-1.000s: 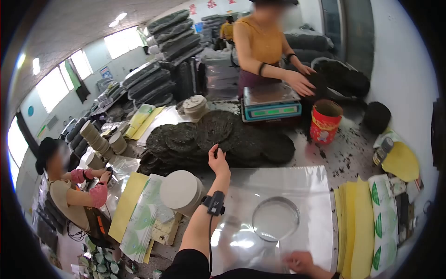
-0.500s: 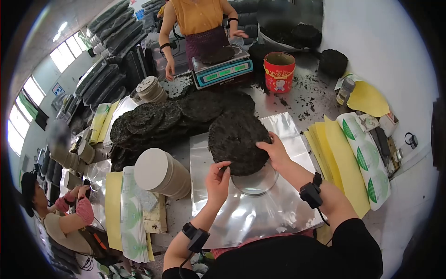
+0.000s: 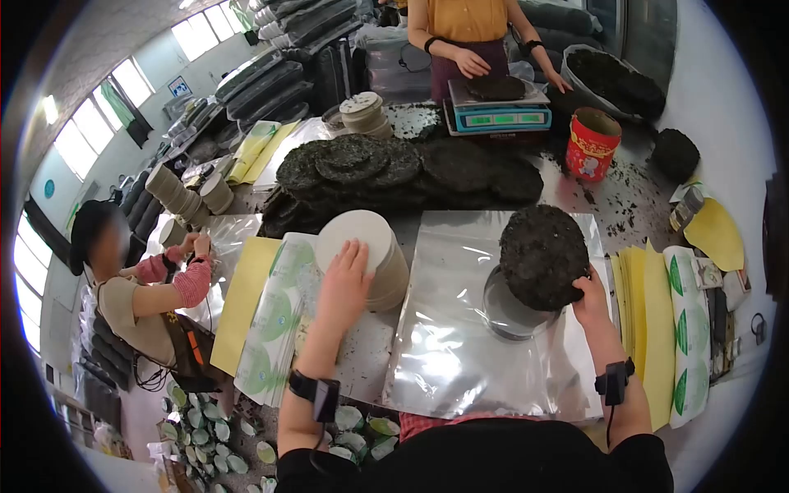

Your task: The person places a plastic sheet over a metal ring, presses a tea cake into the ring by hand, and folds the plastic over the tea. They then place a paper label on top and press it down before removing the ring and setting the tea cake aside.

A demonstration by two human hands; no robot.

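Note:
My right hand [image 3: 588, 297] grips the lower right edge of a dark round cake [image 3: 542, 255], which is tilted above a round metal ring [image 3: 511, 308]. The ring sits on shiny plastic sheets [image 3: 444, 329]. To the left, my left hand [image 3: 345, 283] lies with fingers stretched out on the top disc of a pale stack of round discs [image 3: 386, 271]. Behind the sheets is a long pile of overlapping dark cakes [image 3: 370, 168].
A co-worker [image 3: 477, 33] stands behind a scale [image 3: 501, 119] bearing a dark cake; another [image 3: 131, 287] works at far left. A red bucket [image 3: 592, 146] is at back right. Yellow sheets [image 3: 653, 329] and green-patterned packaging [image 3: 275, 320] flank the work area.
The view has turned left. My left hand has let go of the dark cake and moved left onto the disc stack. My right hand still holds the cake. The co-worker's hand has moved to the scale.

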